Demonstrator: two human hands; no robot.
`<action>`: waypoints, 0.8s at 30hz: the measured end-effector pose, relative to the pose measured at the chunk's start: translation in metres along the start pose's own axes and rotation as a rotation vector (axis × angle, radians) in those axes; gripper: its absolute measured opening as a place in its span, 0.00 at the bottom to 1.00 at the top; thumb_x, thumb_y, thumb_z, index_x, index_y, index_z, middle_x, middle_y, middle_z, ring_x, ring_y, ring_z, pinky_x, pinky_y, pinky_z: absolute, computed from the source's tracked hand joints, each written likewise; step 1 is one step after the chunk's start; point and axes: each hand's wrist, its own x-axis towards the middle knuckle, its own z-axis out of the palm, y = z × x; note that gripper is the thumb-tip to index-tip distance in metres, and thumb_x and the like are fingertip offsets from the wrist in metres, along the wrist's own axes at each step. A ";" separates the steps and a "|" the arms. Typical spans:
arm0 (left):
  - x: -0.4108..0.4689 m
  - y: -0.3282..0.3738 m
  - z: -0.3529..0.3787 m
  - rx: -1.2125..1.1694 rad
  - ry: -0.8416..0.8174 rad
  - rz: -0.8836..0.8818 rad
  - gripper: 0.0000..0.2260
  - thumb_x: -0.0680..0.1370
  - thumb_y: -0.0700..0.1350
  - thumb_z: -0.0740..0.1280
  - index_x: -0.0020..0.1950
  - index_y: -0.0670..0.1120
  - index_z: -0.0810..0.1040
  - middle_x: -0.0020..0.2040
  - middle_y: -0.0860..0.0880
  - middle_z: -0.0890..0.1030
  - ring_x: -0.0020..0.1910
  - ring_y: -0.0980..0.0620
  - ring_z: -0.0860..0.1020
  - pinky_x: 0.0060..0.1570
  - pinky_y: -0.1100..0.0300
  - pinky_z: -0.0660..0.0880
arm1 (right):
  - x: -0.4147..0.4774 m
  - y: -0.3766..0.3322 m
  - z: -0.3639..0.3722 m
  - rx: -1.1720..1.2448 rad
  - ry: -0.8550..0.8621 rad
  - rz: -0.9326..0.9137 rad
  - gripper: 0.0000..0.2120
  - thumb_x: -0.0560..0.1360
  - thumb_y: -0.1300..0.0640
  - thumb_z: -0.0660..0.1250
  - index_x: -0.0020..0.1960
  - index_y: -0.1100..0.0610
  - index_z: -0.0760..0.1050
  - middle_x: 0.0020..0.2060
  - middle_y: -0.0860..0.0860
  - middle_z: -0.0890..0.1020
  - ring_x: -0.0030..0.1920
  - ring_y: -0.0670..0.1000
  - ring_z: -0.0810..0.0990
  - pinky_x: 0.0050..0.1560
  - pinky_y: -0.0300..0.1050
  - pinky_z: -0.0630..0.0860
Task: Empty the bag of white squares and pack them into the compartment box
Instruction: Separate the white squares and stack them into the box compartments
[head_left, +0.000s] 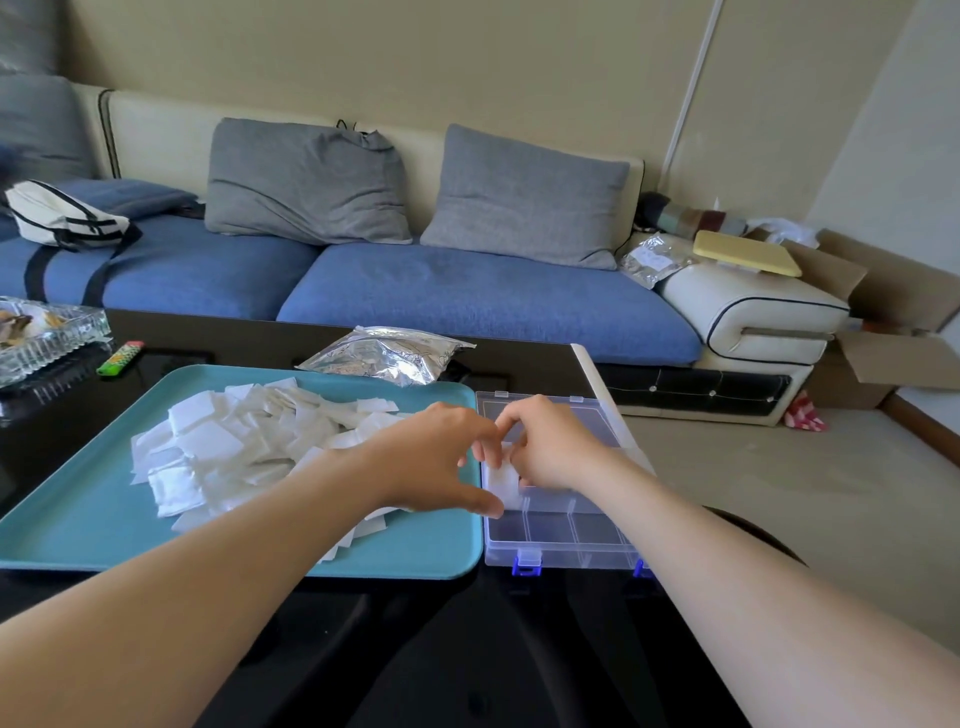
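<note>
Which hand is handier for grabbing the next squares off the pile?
Left, probably. The left hand sits over the edge of the tray, beside the pile; the right hand is over the box, farther off, with the left arm between it and the pile.

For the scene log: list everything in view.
tray: one, teal, table left
compartment box: one, clear, right of tray
white squares: many, white, heaped on tray; some in box
bag: one, silver, behind tray
lighter: one, green, beyond tray's left
glass dish: one, clear, far left
sofa: one, blue-cream, behind table
cushions: two, grey, on sofa
left hand: one, holds squares in box
right hand: one, fingers curled on same squares
</note>
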 end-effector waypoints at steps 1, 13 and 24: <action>0.000 0.000 0.000 0.006 -0.003 0.002 0.20 0.71 0.64 0.78 0.56 0.57 0.80 0.55 0.60 0.79 0.53 0.57 0.76 0.56 0.56 0.74 | 0.002 0.001 0.001 -0.029 -0.006 -0.009 0.08 0.76 0.62 0.71 0.48 0.49 0.82 0.43 0.49 0.82 0.42 0.52 0.83 0.49 0.54 0.85; 0.004 -0.005 -0.008 0.115 -0.038 -0.075 0.06 0.84 0.51 0.65 0.58 0.51 0.77 0.55 0.52 0.78 0.55 0.50 0.75 0.55 0.54 0.72 | 0.007 0.002 0.011 -0.328 0.001 -0.063 0.06 0.76 0.57 0.71 0.42 0.56 0.84 0.46 0.55 0.83 0.57 0.56 0.77 0.48 0.53 0.80; -0.012 -0.034 -0.025 0.245 -0.014 -0.265 0.10 0.82 0.43 0.61 0.51 0.60 0.75 0.55 0.56 0.74 0.54 0.49 0.79 0.55 0.47 0.80 | 0.005 -0.005 0.011 -0.193 0.044 0.153 0.19 0.72 0.50 0.72 0.32 0.57 0.67 0.33 0.54 0.70 0.47 0.58 0.81 0.35 0.47 0.74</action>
